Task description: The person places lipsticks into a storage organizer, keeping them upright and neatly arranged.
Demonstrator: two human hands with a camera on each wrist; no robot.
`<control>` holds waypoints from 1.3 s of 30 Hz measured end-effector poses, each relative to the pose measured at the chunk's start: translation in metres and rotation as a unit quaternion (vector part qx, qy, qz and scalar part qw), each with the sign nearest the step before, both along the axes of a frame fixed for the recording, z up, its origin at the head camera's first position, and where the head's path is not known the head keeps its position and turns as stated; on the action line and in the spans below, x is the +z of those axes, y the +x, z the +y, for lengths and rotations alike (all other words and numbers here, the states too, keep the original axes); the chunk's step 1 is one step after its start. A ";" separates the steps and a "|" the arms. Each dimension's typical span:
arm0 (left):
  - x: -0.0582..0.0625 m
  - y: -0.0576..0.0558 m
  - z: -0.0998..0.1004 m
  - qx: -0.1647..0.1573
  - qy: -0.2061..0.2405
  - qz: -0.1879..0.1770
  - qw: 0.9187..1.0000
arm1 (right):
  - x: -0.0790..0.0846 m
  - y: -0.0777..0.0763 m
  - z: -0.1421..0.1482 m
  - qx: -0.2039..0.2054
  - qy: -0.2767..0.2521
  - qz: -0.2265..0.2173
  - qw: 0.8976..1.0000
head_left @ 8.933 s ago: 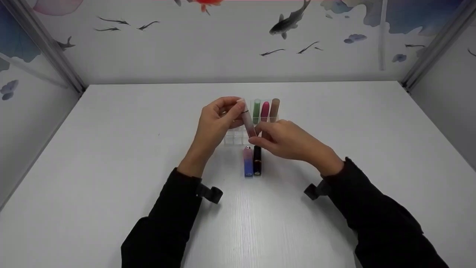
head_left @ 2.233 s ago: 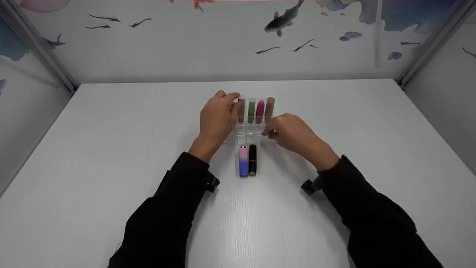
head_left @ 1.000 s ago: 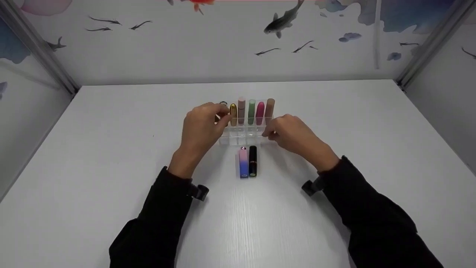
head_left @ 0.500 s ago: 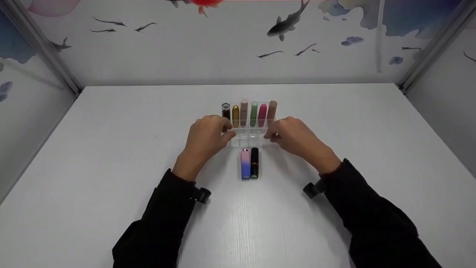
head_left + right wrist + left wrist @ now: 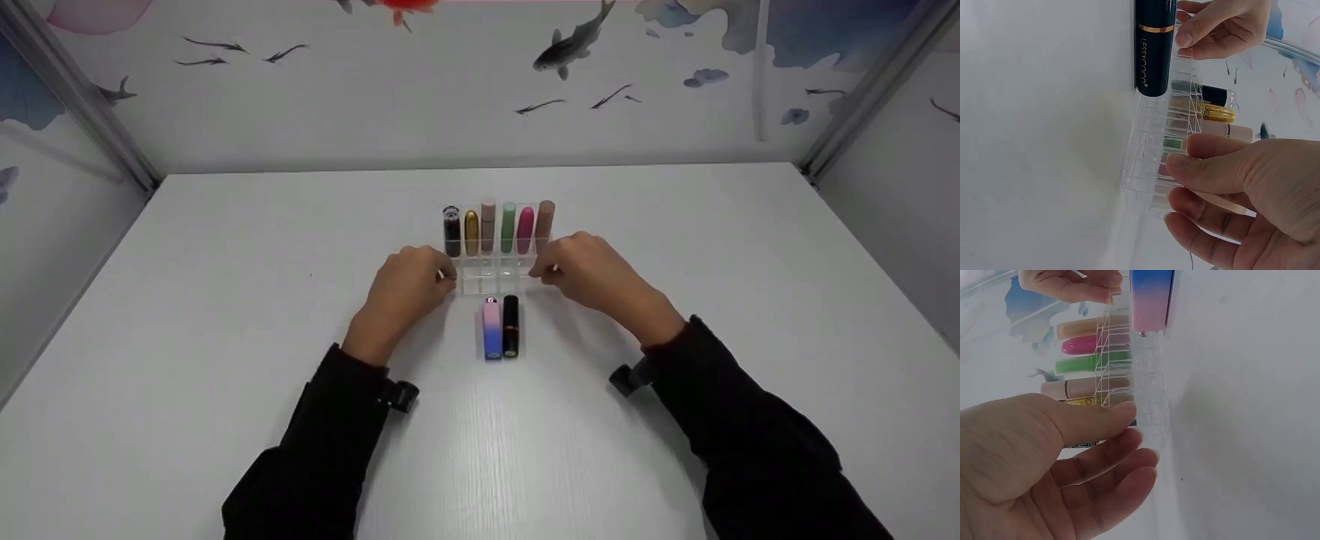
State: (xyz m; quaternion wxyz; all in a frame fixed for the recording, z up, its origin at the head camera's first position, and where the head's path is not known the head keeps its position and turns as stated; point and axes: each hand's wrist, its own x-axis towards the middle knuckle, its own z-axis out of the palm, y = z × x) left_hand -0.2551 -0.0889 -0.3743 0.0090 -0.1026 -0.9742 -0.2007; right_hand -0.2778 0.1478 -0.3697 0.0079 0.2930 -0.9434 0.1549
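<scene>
A clear lipstick organizer (image 5: 491,283) stands mid-table. Its back row holds upright tubes: a black one with a clear cap (image 5: 451,231), a gold one (image 5: 471,231), a pale pink one (image 5: 487,223), a green one (image 5: 508,225), a magenta one (image 5: 525,229) and a brown one (image 5: 546,223). My left hand (image 5: 409,281) pinches the organizer's left end between thumb and fingers. At the opposite end, my right hand (image 5: 592,270) grips it likewise. The fingers cover both end compartments in part.
Just in front of the organizer, a pink-and-blue lipstick (image 5: 492,330) and a black lipstick (image 5: 511,326) with a copper band stand side by side. The white table (image 5: 225,300) meets a wall panel printed with fish (image 5: 337,112) at the back.
The pale pink tube, earlier held in both hands, now stands in the back row. My left hand has moved from the tube tops down to the organizer's left end. My right hand stays put lately.
</scene>
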 end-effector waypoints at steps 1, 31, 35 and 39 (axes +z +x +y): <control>0.000 0.000 0.000 -0.003 0.002 -0.003 1.000 | 0.000 0.000 0.000 -0.001 -0.001 -0.002 1.000; -0.003 -0.003 -0.001 -0.021 0.023 -0.009 0.999 | 0.001 0.001 0.001 -0.011 0.002 -0.008 1.000; -0.003 -0.003 -0.002 -0.018 0.021 -0.014 1.000 | 0.001 0.001 0.001 -0.013 0.002 -0.011 1.000; -0.003 -0.004 -0.002 -0.011 0.022 -0.025 0.999 | 0.002 0.001 -0.001 -0.012 0.006 -0.010 1.000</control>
